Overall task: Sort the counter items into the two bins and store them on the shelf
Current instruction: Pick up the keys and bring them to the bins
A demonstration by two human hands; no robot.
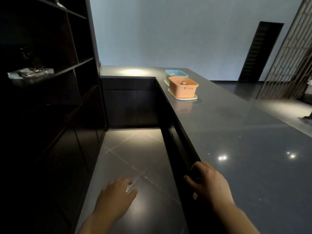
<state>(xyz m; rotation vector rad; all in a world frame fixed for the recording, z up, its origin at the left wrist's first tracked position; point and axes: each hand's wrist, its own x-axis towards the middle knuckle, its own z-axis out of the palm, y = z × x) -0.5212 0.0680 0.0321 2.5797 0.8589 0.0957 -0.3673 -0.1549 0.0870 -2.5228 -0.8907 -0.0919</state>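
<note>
**Two bins on far counter; both hands near, holding no bin**

Item: orange bin, rectangular plastic tub with a moulded handle slot, sitting on a pale lid or tray. A small pale object is showing inside; its kind cannot be told.

Item: blue bin, of like form, sitting just behind the orange one, touching it or nearly so. Something light is lying inside.

Location: both are resting on the dark counter, near its inner edge, well apart from the hands and straight ahead along the counter's long axis. The bins' own long sides are running roughly across that axis.

Right hand: fingers curling over the counter's near edge, gripping the edge only. It is lying on the counter side, so it is judged the nearer to the bins.

Left hand: hanging over the tiled floor, fingers relaxed and spread, holding nothing.

Shelf: dark unit standing to the left, across the aisle from the counter; a clear wrapped bundle is lying on one level.
</note>
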